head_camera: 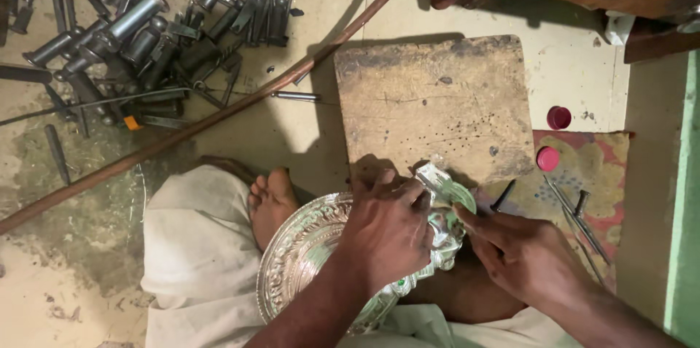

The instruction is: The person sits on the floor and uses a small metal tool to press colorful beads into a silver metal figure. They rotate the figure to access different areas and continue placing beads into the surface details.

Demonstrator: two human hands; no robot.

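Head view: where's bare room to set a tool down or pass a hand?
Free: the wooden board top, bare down to the hands; the pale floor between the board and the long rod, except one loose pin. Crowded: the pile of metal punches upper left, the mat with caps and tools, and around the left hand and right hand on the silver plate.

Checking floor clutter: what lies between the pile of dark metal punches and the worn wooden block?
In the head view, a long reddish-brown rod crosses diagonally between the pile and block, with one small metal pin beside it.
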